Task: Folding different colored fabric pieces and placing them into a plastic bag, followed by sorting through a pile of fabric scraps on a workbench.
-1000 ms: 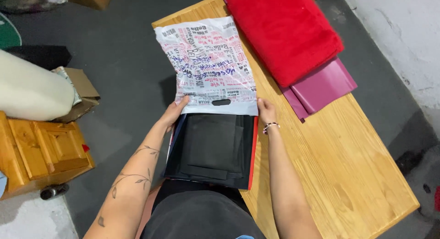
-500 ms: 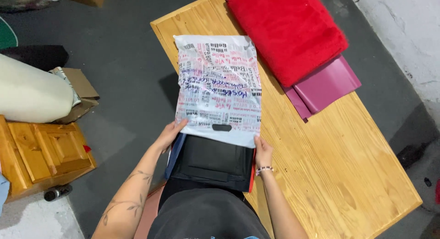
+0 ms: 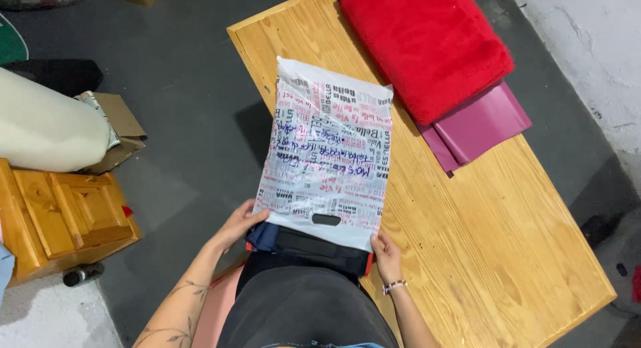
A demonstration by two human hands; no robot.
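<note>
A white plastic bag [image 3: 327, 157] covered in printed lettering, with a cut-out handle, lies across the near left part of a wooden table [image 3: 481, 241]. My left hand [image 3: 237, 224] grips its lower left corner and my right hand [image 3: 386, 254] grips its lower right corner. A dark folded item with red edges [image 3: 310, 244] sticks out of the bag's mouth between my hands; most of it is hidden inside the bag.
A red fluffy folded cloth [image 3: 427, 44] lies at the table's far end on magenta plastic bags [image 3: 481, 124]. On the dark floor to the left stand a small wooden cabinet [image 3: 63, 214], a cream roll [image 3: 47, 131] and an open cardboard box [image 3: 117, 124].
The printed bag has slid toward me over the dark folded item, which now shows only a narrow strip. Both hands have moved nearer my body with the bag's corners.
</note>
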